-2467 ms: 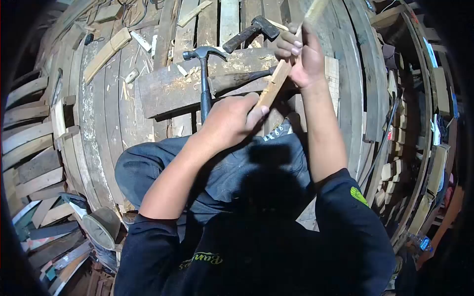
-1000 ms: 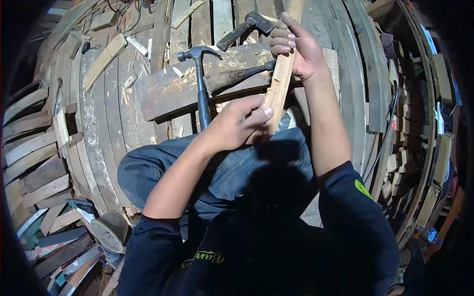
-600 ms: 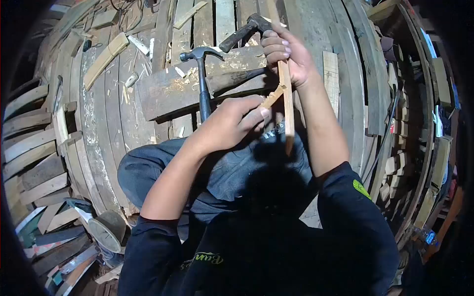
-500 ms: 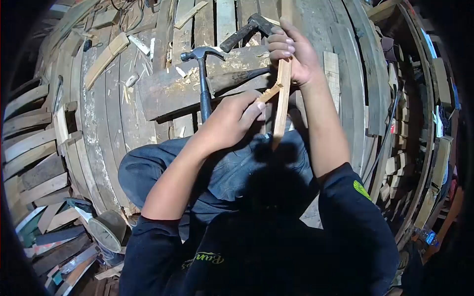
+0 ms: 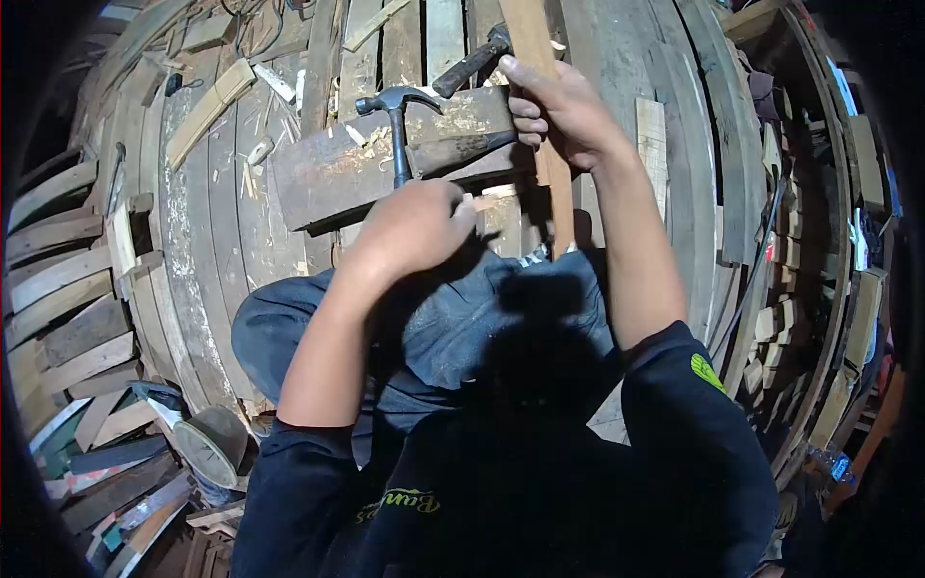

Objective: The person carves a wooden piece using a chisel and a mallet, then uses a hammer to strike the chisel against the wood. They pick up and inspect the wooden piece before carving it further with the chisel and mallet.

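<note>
Fingers (image 5: 525, 104) of right hand (image 5: 567, 123) are wrapping tight around wood strip (image 5: 528, 34), which is standing near-upright over the knees, just in front of wood block (image 5: 323, 173). Left hand (image 5: 414, 226) is curling shut beside the strip's lower end, with pale sliver (image 5: 483, 203) at its fingertips; grip unclear. Claw hammer (image 5: 397, 135) is lying across block. Scrap stacks (image 5: 67, 289) are crowding both sides, chips littering plank floor (image 5: 212, 222). Shirt print (image 5: 405, 502) is partly reading "Bum".
</note>
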### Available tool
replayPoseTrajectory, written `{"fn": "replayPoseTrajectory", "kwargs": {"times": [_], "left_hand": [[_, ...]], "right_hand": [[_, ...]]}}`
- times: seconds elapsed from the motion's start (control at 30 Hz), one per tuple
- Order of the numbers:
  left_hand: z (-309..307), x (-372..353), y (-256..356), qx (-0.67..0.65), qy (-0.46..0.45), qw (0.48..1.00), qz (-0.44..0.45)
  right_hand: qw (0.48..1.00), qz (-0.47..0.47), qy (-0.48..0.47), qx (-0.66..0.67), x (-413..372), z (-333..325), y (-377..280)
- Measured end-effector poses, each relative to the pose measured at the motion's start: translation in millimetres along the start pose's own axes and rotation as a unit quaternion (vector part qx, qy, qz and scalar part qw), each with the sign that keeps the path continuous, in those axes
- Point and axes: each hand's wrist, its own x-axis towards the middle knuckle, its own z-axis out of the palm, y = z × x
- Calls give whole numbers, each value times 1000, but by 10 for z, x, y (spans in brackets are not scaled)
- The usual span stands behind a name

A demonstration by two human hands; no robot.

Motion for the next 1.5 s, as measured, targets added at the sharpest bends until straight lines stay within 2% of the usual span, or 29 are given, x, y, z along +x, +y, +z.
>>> {"fn": "replayPoseTrajectory", "kwargs": {"times": [0.03,0.07,0.1,0.13,0.17,0.2,0.23,0.27,0.3,0.33,0.37,0.4,0.43,0.57,0.6,0.77,0.83,0.9,0.93,0.97,1.0,1.1,1.13,1.2,1.3,1.37,1.4,1.43,1.5], "left_hand": [[-43,-15,-55,71,-25,997,-31],[-41,23,-159,86,14,994,-72],[-163,24,-134,69,62,989,-111],[-238,27,-128,71,159,977,-123],[-289,35,-137,73,254,955,-134],[-323,64,-165,74,257,954,-134],[-352,103,-200,201,429,880,-33],[-360,127,-224,316,574,752,70],[-314,118,-228,316,576,750,70],[-224,94,-220,109,469,873,80],[-140,90,-214,-106,330,934,84],[-85,132,-212,-315,178,930,73],[-101,95,-55,-396,109,910,47],[21,101,111,-533,47,844,-18],[55,112,145,-588,55,805,-56],[173,162,33,-570,72,816,-67],[204,193,3,-480,114,868,-55],[210,223,-45,-474,110,872,-55],[201,223,-71,-603,35,794,-68],[197,221,-96,-716,-40,693,-80],[187,229,-100,-742,-54,664,-73],[154,221,-88,-754,-70,651,-48],[157,216,-65,-747,-44,660,-56],[150,223,-98,-729,-70,679,-43],[92,212,-77,-708,-98,698,-51],[1,158,-8,-583,-54,807,-80],[-67,101,43,-526,-42,848,-50],[-76,102,30,-527,-44,847,-48],[-106,90,-13,-476,-54,877,-26]], "right_hand": [[1000,0,2,-1,17,-20,14],[998,2,16,59,58,-55,51],[992,4,29,119,115,-101,91],[980,-7,-4,199,188,-171,122],[968,-24,2,251,231,-236,167],[963,-38,16,265,237,-265,156],[959,-52,29,278,244,-300,139],[959,-68,20,273,290,-385,177],[960,-70,18,272,285,-384,165],[950,-81,22,301,269,-371,163],[940,-91,25,329,260,-356,160],[931,-98,-4,351,271,-353,179],[931,-96,-8,351,275,-309,179],[931,-73,29,357,252,-84,228],[929,-66,29,363,233,-9,235],[937,-67,33,341,256,100,315],[939,-79,23,334,256,80,329],[945,-100,20,312,255,78,329],[942,-98,5,321,248,71,311],[944,-101,11,314,248,70,297],[942,-92,12,322,251,64,276],[932,-77,14,354,235,55,252],[927,-73,10,369,244,35,254],[915,-69,-21,398,250,-13,233],[905,-68,-12,419,263,-119,194],[895,-87,15,436,236,-205,119],[892,-98,34,439,244,-281,97],[889,-108,53,442,242,-364,64],[888,-131,47,438,217,-496,35]]}}
